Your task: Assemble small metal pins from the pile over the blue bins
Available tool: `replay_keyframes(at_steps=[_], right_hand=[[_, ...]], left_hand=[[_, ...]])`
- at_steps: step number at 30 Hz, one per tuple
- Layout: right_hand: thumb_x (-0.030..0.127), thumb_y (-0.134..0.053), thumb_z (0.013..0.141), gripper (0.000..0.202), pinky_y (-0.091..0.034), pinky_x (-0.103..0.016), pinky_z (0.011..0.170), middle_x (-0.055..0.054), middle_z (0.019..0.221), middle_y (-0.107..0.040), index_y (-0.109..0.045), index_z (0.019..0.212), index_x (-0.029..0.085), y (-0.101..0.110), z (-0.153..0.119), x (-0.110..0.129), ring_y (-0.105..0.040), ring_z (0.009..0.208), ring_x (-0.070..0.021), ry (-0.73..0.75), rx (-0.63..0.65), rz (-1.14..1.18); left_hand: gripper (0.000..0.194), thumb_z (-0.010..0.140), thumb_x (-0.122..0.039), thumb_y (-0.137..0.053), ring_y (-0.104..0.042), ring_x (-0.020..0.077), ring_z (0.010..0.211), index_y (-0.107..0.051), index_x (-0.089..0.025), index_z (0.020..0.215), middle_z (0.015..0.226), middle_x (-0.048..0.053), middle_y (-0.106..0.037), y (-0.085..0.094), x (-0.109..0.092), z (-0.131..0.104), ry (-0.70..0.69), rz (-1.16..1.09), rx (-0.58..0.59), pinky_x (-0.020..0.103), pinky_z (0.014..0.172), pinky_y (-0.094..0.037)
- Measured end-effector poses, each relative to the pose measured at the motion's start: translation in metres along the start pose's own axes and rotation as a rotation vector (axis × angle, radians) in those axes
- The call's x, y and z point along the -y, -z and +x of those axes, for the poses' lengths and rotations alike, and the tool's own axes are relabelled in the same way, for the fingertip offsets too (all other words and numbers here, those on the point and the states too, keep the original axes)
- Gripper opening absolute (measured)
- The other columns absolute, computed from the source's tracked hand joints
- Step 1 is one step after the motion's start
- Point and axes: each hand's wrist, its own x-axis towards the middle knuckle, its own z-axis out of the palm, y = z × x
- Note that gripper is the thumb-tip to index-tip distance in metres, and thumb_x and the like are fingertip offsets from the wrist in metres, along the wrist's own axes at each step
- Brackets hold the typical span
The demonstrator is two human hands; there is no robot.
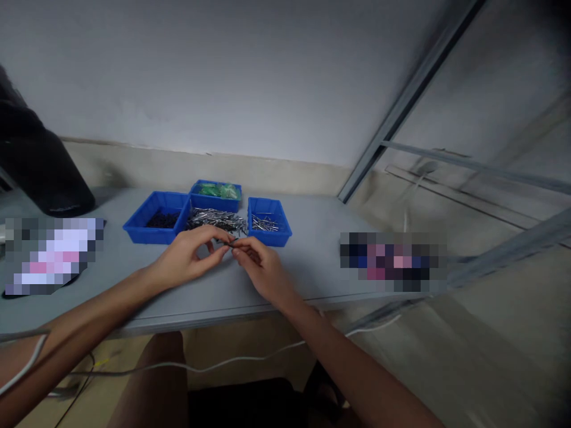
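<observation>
My left hand (190, 254) and my right hand (264, 270) meet just above the grey tabletop (321, 261), fingertips pinched together. Between them is a small, thin dark piece (231, 242), mostly covered by the fingers, so its exact kind cannot be made out. Right behind my hands lies a loose pile of thin shiny metal pins (216, 219). A blue bin (147, 235) with small black parts (163, 220) stands left of the pile. To the right, another blue bin (275, 239) contains more metal pins (264, 223).
Behind the pile, a third blue bin (223, 204) holds green packets (218, 190). A large black container (49, 166) stands at the left. Blurred-out items lie at both sides. A metal post (397, 119) rises at the right, and a white cable (241, 359) hangs below the table's front edge.
</observation>
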Motion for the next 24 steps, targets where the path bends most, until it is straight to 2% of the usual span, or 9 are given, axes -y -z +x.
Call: replay_keyframes(at_steps=[3, 5, 13, 24], right_hand=[[0.036, -0.053, 0.086, 0.017, -0.048, -0.029, 0.068, -0.001, 0.086, -0.067, -0.061, 0.094, 0.024, 0.0, -0.001, -0.001, -0.062, 0.079, -0.0154, -0.01, -0.04, 0.01], [0.039, -0.052, 0.087, 0.019, -0.048, -0.029, 0.069, -0.001, 0.087, -0.066, -0.061, 0.093, 0.024, 0.0, -0.001, -0.001, -0.062, 0.079, -0.0153, -0.006, -0.06, 0.003], [0.037, -0.053, 0.085, 0.017, -0.046, -0.028, 0.066, -0.001, 0.079, -0.066, -0.062, 0.083, 0.022, 0.002, -0.002, 0.006, -0.06, 0.073, -0.0146, -0.003, -0.023, -0.031], [0.036, -0.057, 0.081, 0.015, -0.045, -0.029, 0.064, -0.001, 0.08, -0.067, -0.063, 0.083, 0.022, 0.001, -0.002, 0.009, -0.06, 0.072, -0.0157, -0.041, 0.008, -0.014]], left_hand=[[0.016, 0.085, -0.028, -0.049, -0.063, 0.013, 0.072, -0.06, -0.018, 0.09, 0.087, 0.002, -0.069, 0.002, -0.002, 0.001, 0.098, 0.003, 0.023, 0.024, 0.068, -0.052], [0.015, 0.084, -0.029, -0.049, -0.061, 0.0124, 0.068, -0.059, -0.017, 0.086, 0.079, 0.001, -0.067, 0.001, -0.001, 0.001, 0.107, 0.038, 0.032, 0.023, 0.066, -0.05], [0.012, 0.086, -0.026, -0.057, -0.058, 0.0135, 0.072, -0.063, -0.016, 0.085, 0.074, 0.002, -0.063, -0.006, 0.009, 0.0, -0.094, 0.086, 0.036, 0.024, 0.066, -0.046], [0.01, 0.087, -0.024, -0.057, -0.059, 0.0133, 0.075, -0.063, -0.016, 0.09, 0.078, 0.002, -0.063, -0.005, 0.01, 0.0, -0.127, 0.077, 0.054, 0.024, 0.068, -0.047]])
